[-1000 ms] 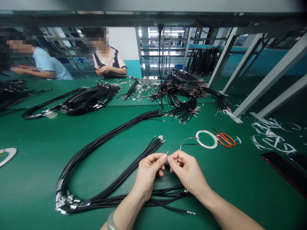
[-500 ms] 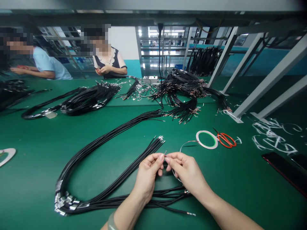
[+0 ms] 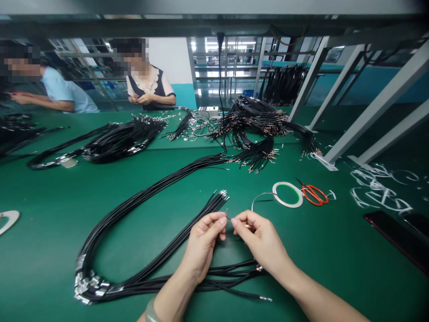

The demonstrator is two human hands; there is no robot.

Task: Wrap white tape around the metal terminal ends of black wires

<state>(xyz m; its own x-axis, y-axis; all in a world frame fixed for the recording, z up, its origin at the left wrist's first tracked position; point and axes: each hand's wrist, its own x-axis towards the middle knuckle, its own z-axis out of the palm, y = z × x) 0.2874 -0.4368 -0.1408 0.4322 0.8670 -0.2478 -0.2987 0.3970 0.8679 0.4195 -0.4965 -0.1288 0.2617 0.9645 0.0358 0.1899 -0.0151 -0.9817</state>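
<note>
Black wire tip (image 3: 227,213) at frame centre, pinched between left hand (image 3: 203,241) and right hand (image 3: 259,239); fingertips barely moved in the last second, grip unchanged; tape roll (image 3: 287,194) right of them.

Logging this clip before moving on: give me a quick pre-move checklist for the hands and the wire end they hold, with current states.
1. Left hand pinches the wire end: ok.
2. Right hand fingertips meet the same wire end: ok.
3. Terminal seated properly on the wire: cannot tell, too small.
4. Black wire bundle lies flat on the green table, below the hands: ok.
5. Tape roll and orange scissors lie apart from the hands, to the right: ok.
6. Phone lies near the table's right edge: ok.
</note>
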